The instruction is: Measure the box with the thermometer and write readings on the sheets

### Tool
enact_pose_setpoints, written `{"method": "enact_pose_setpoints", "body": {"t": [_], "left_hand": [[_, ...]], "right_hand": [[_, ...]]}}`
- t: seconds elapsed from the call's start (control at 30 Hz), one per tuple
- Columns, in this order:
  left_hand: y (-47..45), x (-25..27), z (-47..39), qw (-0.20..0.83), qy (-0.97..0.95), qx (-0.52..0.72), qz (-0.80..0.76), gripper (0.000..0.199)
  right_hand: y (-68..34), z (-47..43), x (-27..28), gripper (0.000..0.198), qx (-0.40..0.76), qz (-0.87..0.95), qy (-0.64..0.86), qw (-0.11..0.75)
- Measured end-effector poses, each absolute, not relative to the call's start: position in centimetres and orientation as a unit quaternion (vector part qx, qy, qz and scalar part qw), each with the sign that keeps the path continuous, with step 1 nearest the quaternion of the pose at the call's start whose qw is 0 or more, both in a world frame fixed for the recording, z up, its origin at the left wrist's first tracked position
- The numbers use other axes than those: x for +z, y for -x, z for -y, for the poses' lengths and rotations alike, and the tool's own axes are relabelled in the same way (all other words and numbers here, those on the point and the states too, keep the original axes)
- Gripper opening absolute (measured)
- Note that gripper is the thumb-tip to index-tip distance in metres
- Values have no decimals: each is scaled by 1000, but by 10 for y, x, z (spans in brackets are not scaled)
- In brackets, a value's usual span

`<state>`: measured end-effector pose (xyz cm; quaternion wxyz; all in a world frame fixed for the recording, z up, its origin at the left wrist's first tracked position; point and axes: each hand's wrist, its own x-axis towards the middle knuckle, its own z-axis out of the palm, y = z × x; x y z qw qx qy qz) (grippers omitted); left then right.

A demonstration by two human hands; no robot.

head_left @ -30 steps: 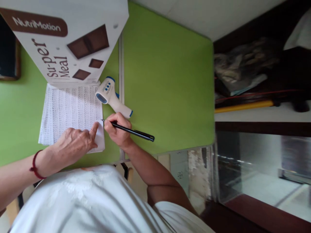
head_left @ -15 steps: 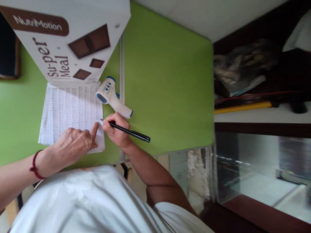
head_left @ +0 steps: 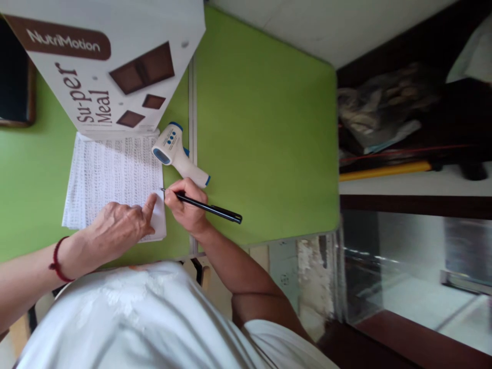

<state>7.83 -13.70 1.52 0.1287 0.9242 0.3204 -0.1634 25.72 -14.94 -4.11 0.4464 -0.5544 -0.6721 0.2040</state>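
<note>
A stack of white paper sheets (head_left: pixel 119 169) covered in rows of small handwriting lies on the green table (head_left: pixel 265 133). Flat across the lower part of the top sheet rests my left hand (head_left: pixel 121 225), fingers stretched out, holding nothing. My right hand (head_left: pixel 187 205) grips a black pen (head_left: pixel 209 207), its tip at the right edge of the sheet, close to my left fingertips. Whether the tip touches the paper is hard to tell. Just above my right hand lies a white and blue infrared thermometer (head_left: pixel 179 154), partly over the paper's edge.
A large white box (head_left: pixel 138 31) with brown chocolate pictures stands behind the papers. A dark object (head_left: pixel 15 77) with a brown edge lies at the far left. On the right, a shelf holds a plastic bag (head_left: pixel 378 110) and a yellow rod (head_left: pixel 384 170).
My right hand and the pen have shifted slightly to the right along the sheet's edge. My left hand stays in place on the paper.
</note>
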Motion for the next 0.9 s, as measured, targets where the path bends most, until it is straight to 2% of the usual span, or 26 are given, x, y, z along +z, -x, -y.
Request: {"method": "enact_pose_setpoints", "body": {"t": [0.17, 0.3, 0.43, 0.53, 0.6, 0.67, 0.73, 0.8, 0.9], "left_hand": [[-81, 17, 136, 148, -913, -192, -327, 56], [-81, 16, 136, 163, -913, -166, -334, 56], [-79, 16, 138, 160, -916, -157, -331, 49], [-76, 15, 141, 129, -931, -127, -318, 34], [-75, 15, 142, 102, -945, -89, -299, 26], [-73, 15, 143, 79, -954, -59, -284, 34], [-71, 17, 144, 67, -956, -52, -281, 56], [-69, 18, 145, 64, -954, -65, -285, 70], [-67, 19, 147, 71, -949, -89, -295, 69]], "right_hand": [[-257, 149, -42, 19, 195, 682, 555, 436], [-256, 149, -43, 19, 204, 676, 556, 439], [-255, 151, -38, 13, 200, 673, 540, 464], [-256, 154, -29, 5, 144, 685, 528, 480], [-261, 156, -23, 12, 97, 685, 538, 481], [-268, 155, -18, 15, 62, 690, 547, 470], [-277, 149, -16, 12, 37, 705, 554, 441], [-285, 141, -20, 20, 31, 723, 572, 387], [-292, 127, -32, 30, 58, 734, 591, 329]]}}
